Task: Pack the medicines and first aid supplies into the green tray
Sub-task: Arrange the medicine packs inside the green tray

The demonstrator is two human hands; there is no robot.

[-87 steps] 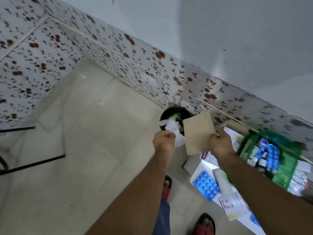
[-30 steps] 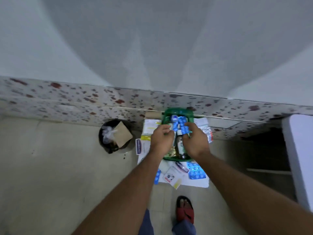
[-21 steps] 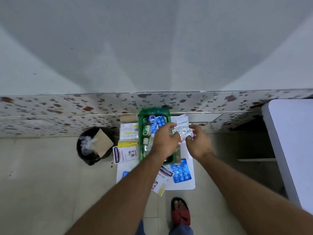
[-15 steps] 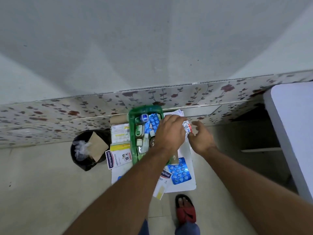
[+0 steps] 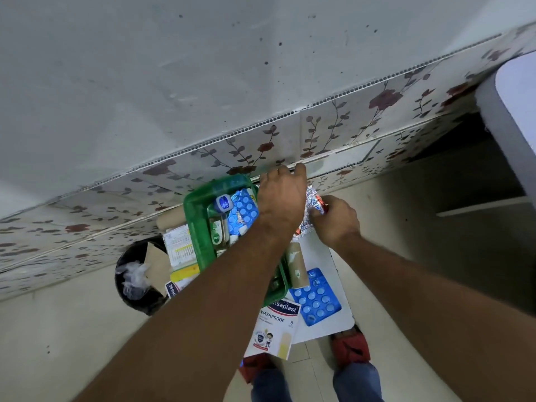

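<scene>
The green tray (image 5: 200, 216) stands on the floor against the tiled wall. It holds a blue blister pack (image 5: 243, 207), a small blue-lidded jar (image 5: 223, 203) and a green-labelled bottle (image 5: 219, 230). My left hand (image 5: 280, 198) reaches over the tray's far right corner, its fingers pointing at the wall; what they grip is hidden. My right hand (image 5: 333, 219) pinches silver foil pill strips (image 5: 313, 198) just right of the tray. A brown bandage roll (image 5: 297, 268), another blue blister pack (image 5: 317, 297) and a Hansaplast box (image 5: 275, 326) lie on a white sheet (image 5: 322, 329).
A black bin (image 5: 136, 282) with cardboard and plastic in it stands left of the tray. Medicine boxes (image 5: 179, 248) lie between the bin and the tray. A white table (image 5: 516, 126) juts in at the right. My feet in red sandals (image 5: 351, 348) stand at the sheet's near edge.
Both hands left the bin, where cardboard and plastic now lie, and went to the tray. They took up the foil strips beside it, and the view has come closer.
</scene>
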